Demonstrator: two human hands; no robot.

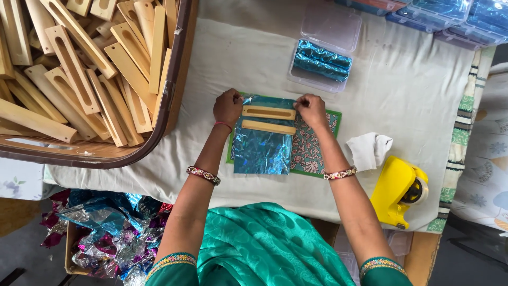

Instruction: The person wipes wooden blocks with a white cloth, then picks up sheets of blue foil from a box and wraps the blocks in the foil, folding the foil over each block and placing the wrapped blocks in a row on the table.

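Reaching forward, your left hand [228, 107] and right hand [311, 110] pinch the blue foil [262, 151] around a wooden block [268, 112] on the bench [402, 90]. Your fingertips are hidden beneath the knuckles.

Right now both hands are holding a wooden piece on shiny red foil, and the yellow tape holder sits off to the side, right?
Not quite: the head view shows the foil is shiny blue, not red. Both hands, left and right, do hold the wooden piece, with the yellow tape holder aside.
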